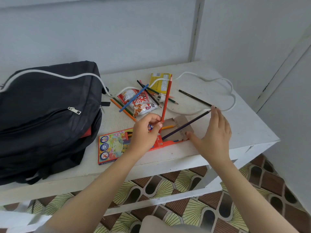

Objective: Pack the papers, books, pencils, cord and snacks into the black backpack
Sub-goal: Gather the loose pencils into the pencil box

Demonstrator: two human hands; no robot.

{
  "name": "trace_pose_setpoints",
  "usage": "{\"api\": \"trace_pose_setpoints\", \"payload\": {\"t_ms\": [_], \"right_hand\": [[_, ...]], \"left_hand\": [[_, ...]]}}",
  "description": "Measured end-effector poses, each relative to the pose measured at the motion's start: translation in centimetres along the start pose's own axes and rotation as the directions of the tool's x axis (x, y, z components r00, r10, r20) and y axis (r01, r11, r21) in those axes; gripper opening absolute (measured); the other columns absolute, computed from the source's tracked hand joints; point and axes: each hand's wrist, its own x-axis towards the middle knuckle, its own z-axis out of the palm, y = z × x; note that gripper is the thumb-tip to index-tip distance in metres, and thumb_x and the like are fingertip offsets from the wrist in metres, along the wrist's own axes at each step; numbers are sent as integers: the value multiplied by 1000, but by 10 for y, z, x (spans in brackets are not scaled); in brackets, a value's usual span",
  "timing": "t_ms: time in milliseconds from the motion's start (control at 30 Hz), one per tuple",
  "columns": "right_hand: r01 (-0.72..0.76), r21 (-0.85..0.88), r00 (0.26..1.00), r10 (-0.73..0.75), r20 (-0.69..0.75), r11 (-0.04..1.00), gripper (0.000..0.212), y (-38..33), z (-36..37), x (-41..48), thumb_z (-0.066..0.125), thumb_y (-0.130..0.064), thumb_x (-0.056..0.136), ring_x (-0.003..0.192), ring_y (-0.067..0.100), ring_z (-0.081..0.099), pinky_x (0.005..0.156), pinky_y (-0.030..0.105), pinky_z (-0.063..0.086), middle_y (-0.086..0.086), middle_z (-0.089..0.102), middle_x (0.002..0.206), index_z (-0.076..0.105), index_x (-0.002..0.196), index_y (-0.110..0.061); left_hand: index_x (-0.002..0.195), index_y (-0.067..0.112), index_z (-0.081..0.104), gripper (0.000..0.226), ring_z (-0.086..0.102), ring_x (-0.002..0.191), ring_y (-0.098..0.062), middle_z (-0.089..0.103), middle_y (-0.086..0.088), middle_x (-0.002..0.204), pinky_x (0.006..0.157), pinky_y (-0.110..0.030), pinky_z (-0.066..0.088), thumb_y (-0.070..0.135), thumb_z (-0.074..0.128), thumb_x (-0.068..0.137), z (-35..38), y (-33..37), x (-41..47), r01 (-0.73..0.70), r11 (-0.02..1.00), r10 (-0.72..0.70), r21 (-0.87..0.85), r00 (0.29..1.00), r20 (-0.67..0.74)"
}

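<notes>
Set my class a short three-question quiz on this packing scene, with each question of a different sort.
1. True or false: the white cord lies across the black fabric backpack.
2. Which does the left hand pinch? A the long red wooden pencil; B a blue pencil; C a snack packet.
3. Fill the gap: straight fingers of the right hand touch the dark purple pencil, whose lower end sits in the open ____.
Key: 1 true; 2 A; 3 orange cardboard pencil box.
</notes>
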Motion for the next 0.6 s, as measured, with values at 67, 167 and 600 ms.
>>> {"api": "trace_pose_setpoints", "payload": {"t_ms": [67,167,600], "right_hand": [[-37,-37,999,37,20,999,94,1,2,-2,71,-45,77,142,34,14,115,46,11,16,19,154,21,148,-9],[-61,-83,996,65,52,995,84,3,5,-5,67,-47,80,143,35,11,115,49,8,18,17,155,30,145,-10],[116,-155,991,-124,-42,981,17,2,24,-16,75,-13,78,125,55,38,99,71,24,28,46,136,75,95,-12]], "left_hand": [[94,15,61,13,56,81,7,58,13,85,67,-3,41,4,60,87,0,1,0,7,1000,-7,-14,1000,2],[95,16,62,13,55,83,9,59,14,86,68,-3,41,5,61,87,0,2,0,2,1000,-2,-13,1000,-3],[96,15,71,14,57,77,2,67,10,82,73,-16,47,14,68,82,-2,10,5,-154,961,124,228,982,139]]}}
